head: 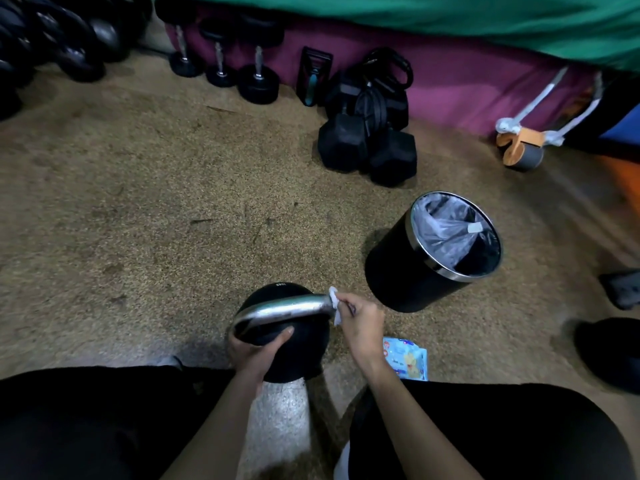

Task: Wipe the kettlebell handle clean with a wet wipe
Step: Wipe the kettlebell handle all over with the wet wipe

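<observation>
Beside the kettlebell (297, 353) stand a lined bin (391, 271) and wipes packet (411, 359)

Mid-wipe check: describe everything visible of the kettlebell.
The kettlebell is a round black body with a shiny metal handle arching over it. It sits on the speckled floor. The left hand grips its left side by the handle; the right hand pinches a wet wipe against the handle's right end.
</observation>
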